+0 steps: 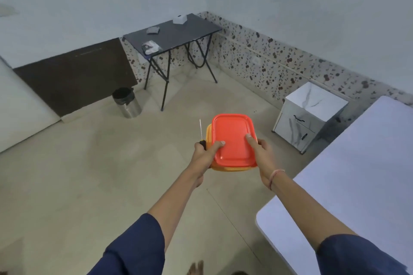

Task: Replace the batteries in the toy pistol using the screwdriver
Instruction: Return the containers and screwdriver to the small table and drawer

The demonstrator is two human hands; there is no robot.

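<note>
Only the head view to go on here, so: the person is standing on bare floor carrying an orange box [225, 168] with a red lid [232, 134] out in front, just off centre toward 4 o'clock. The left hand [203, 153] has its fingers wrapped around the dark handle of the screwdriver [201, 133], shaft pointing up toward 12, and the same hand pins the box's left edge with the thumb lying on the lid. The right hand [261, 152] clamps the right edge the same way, thumb on top and fingers curled underneath. No toy pistol or batteries anywhere that I can spot; my guess is they're inside the box, but the lid is on and you can't see in. So I'd call this the very start, the fetch-and-carry bit, with nothing unscrewed yet. The white table [357, 174] fills the 4 o'clock edge and looks like the nearest surface to work on; there's also a dark folding table [178, 31] at 12 with a few small items on it, a steel bin [128, 105] at 9 and a little white cabinet [312, 116] at 3. Next move, I reckon: put the box down on a table, park the screwdriver beside it so the left hand is free, then pop the lid. The thing to watch is that screwdriver slipping while the hand juggles two things.
</note>
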